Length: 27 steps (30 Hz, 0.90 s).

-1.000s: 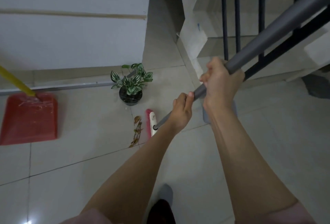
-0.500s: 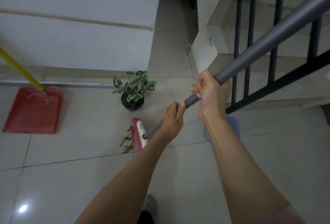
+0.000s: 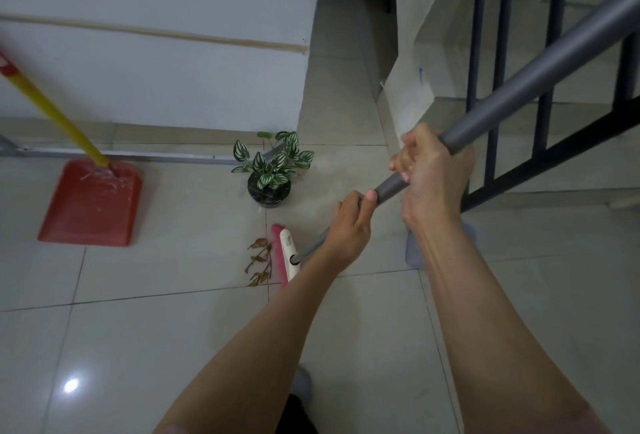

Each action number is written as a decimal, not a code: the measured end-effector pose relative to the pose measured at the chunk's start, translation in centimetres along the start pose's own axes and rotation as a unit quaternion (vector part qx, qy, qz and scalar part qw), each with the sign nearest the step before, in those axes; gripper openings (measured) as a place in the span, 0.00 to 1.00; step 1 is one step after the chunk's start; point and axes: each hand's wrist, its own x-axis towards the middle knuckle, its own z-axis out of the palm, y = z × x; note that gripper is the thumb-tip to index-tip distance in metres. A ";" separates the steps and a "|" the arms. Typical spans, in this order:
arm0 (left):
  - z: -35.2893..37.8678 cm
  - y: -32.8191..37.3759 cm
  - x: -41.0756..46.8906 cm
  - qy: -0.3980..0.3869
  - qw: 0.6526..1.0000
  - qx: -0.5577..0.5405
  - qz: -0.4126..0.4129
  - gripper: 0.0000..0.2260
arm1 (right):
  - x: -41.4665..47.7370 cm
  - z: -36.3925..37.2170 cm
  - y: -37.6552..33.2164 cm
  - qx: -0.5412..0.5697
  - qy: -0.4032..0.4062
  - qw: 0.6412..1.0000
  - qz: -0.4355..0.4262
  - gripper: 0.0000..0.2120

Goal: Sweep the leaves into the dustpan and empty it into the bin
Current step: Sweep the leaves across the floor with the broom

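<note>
Both hands grip the grey broom handle (image 3: 540, 73). My left hand (image 3: 349, 226) is lower on it, my right hand (image 3: 433, 174) higher. The broom head (image 3: 287, 253), white with pink bristles, rests on the tiled floor. A small cluster of brown dry leaves (image 3: 258, 260) lies right against the bristles on their left side. The red dustpan (image 3: 91, 205) with a yellow handle (image 3: 52, 111) sits on the floor far to the left, its mouth facing me. No bin is in view.
A small potted plant (image 3: 270, 170) with striped green leaves stands just behind the broom head. A white wall (image 3: 156, 70) runs behind it. Black stair railing (image 3: 554, 122) and steps are on the right. A grey object (image 3: 414, 253) lies behind my right forearm.
The view has shifted, so the dustpan and plant sit lower and further right in frame. The broom head stays against the leaves; both hands keep their grip.
</note>
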 end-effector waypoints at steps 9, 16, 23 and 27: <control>-5.6 1.9 -3.2 -0.071 0.997 0.008 0.042 0.21 | -5.1 3.5 -2.0 -0.026 0.046 0.998 -0.023 0.15; -16.4 -0.1 -9.8 -0.064 0.998 -0.011 -0.007 0.23 | -13.4 11.7 -0.4 -0.014 0.009 0.999 -0.032 0.16; -29.7 -0.1 -12.6 -0.038 0.998 0.037 -0.030 0.25 | -18.6 23.0 0.3 -0.037 -0.098 0.994 -0.028 0.11; -34.6 1.0 -10.6 -0.015 0.998 0.052 -0.024 0.24 | -17.5 28.2 0.5 -0.059 -0.141 0.988 -0.022 0.12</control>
